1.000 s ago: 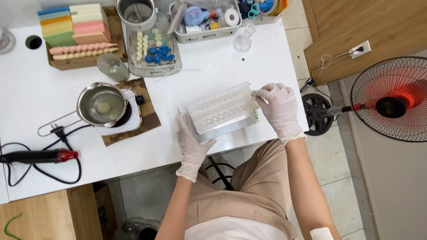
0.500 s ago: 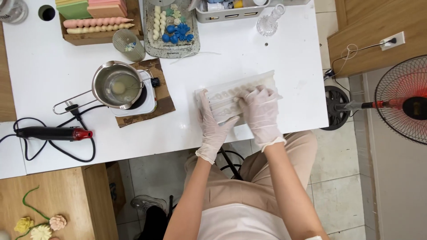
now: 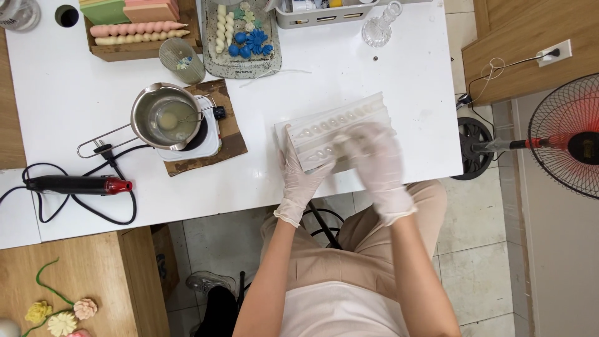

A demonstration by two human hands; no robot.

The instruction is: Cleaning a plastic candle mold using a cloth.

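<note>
The mould point(image 3: 337, 134), a white block with rows of small round cavities, lies tilted near the front edge of the white surface point(image 3: 75, 100), and that edge is the main hazard: a hard push from either hand could, I judge, slide it off toward the lap. A second hazard is the pot point(image 3: 165, 117) on its small hotplate point(image 3: 206, 140) to the left, whose cord point(image 3: 93, 206) trails along the surface; a stray elbow could catch it. The left hand point(image 3: 299, 178), gloved, clasps the mould's near-left corner, thumb up its left side and fingers curled onto the top face, a closed grip on the block. The right hand point(image 3: 377, 159), also gloved, lies over the mould's right half; it is blurred, so I cannot tell whether its grip is spread flat or pinching. The mould thus sits between and under both hands, touching each. A heat gun point(image 3: 75, 185) lies well apart at far left.
</note>
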